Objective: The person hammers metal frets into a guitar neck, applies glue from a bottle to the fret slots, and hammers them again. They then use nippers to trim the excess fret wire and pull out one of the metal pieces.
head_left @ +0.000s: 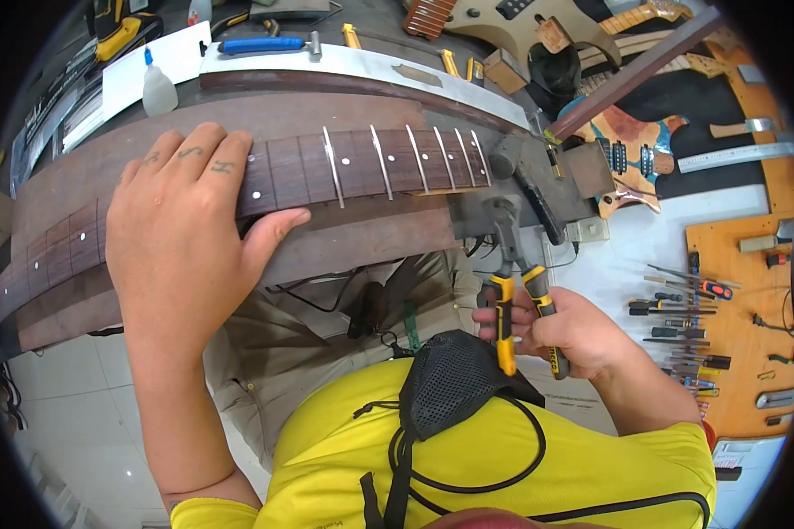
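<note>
A guitar neck (278, 167) with a dark fretboard and white dot inlays lies across the brown work board. My left hand (181, 203) rests over it, fingers bent toward the far edge and thumb along the near side, holding it. Several silvery fret wires (381, 163) sit across the right part of the fretboard, their ends sticking out past its edges. In my right hand (573, 331) are end-cutting pliers (505, 273) with yellow and black handles, spread apart. Their head is just beyond the neck's right end, apart from the frets.
The brown board (362, 247) lies beneath the neck. Behind it are a long metal-topped beam (362, 70), a blue-handled hammer (265, 44) and a small squeeze bottle (159, 88). A painted guitar body (622, 159) lies right, above a wall rack of tools (741, 300).
</note>
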Available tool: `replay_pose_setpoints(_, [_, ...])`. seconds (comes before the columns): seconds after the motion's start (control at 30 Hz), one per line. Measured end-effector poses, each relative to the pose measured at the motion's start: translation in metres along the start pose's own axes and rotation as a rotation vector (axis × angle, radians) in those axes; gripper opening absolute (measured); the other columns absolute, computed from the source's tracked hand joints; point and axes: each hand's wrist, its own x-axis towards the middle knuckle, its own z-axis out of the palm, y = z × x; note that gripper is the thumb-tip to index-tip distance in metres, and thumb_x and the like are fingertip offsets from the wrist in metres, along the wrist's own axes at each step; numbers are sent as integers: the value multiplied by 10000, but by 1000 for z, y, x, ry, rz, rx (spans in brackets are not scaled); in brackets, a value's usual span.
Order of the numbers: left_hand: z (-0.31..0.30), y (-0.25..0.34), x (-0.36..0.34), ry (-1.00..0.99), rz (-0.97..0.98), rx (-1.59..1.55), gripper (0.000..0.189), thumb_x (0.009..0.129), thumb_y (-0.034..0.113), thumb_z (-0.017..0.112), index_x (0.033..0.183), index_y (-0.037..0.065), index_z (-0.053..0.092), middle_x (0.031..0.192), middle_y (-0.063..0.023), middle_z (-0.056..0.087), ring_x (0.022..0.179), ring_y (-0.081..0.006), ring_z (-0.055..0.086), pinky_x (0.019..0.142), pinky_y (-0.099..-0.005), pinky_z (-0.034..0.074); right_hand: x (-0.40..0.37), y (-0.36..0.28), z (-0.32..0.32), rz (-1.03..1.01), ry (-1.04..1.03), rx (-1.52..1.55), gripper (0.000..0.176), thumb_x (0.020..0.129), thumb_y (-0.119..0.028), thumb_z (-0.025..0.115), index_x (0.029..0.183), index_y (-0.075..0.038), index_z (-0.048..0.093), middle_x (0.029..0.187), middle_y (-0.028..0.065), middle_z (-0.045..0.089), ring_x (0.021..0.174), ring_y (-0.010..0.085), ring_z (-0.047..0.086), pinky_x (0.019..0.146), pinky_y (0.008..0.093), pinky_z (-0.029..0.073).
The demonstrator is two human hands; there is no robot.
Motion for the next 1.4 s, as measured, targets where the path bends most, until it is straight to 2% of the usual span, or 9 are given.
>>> replay_pose_setpoints(0.23, [-1,0,0,20,14,-44,651,760,497,837,1168,5,711,1183,-144,716,1096,-372,654,942,-459,514,11,-5,17,-51,-71,-129,641,851,89,498,1489,26,486,1433,162,613,1292,260,622,1052,414,535])
replay_pose_setpoints(0.43, [1,-1,0,50,32,-57,652,764,502,831,1164,2,709,1175,-139,713,1075,-371,655,915,-449,515,15,-10,23,-33,-34,-108,630,828,67,518,1457,26,522,1370,141,633,1237,241,633,956,354,539])
replay_pose_setpoints(0.5, [1,-2,-1,34,22,-63,651,767,502,829,1166,1,709,1176,-139,712,1077,-372,654,914,-448,514,16,-10,23,-10,-41,-128,693,830,72,528,1517,24,445,1485,215,582,1313,300,627,1052,437,542])
replay_pose_setpoints(0.63, [2,-1,-1,51,32,-47,652,778,503,823,1175,-1,706,1181,-146,710,1088,-373,651,922,-453,510,15,-11,24,2,-61,-114,715,807,70,519,1517,26,452,1503,213,570,1310,291,629,1048,420,543])
replay_pose_setpoints(0.7, [2,1,-1,24,21,-45,654,781,504,822,1180,0,704,1187,-149,709,1092,-375,650,926,-457,507,12,-10,27,-19,-32,-40,596,806,35,536,1401,25,561,1267,88,647,1032,142,617,829,284,494])
replay_pose_setpoints(0.83, [4,7,1,4,36,-35,654,793,506,819,1189,0,701,1203,-158,708,1109,-381,650,939,-467,502,10,-13,25,-6,-36,-13,569,812,35,532,1380,23,568,1229,67,647,976,125,615,820,277,496])
replay_pose_setpoints(1.03, [2,14,4,-61,15,-29,661,799,499,824,1214,0,700,1220,-168,707,1139,-378,651,951,-462,501,12,-9,22,-26,17,21,542,820,38,544,1361,28,567,1104,57,628,866,118,593,726,273,479])
replay_pose_setpoints(1.1, [1,15,4,-69,19,-25,664,799,498,827,1221,0,701,1223,-170,706,1140,-379,651,953,-463,501,17,-7,13,38,-26,-91,724,815,68,517,1533,-2,460,1500,152,580,1226,227,658,1074,428,537])
replay_pose_setpoints(1.4, [3,16,4,-79,14,4,667,805,500,831,1232,2,708,1236,-165,700,1156,-372,644,969,-460,497,19,0,13,33,77,-187,660,869,107,473,1517,-18,460,1487,147,592,1258,207,643,1077,420,547])
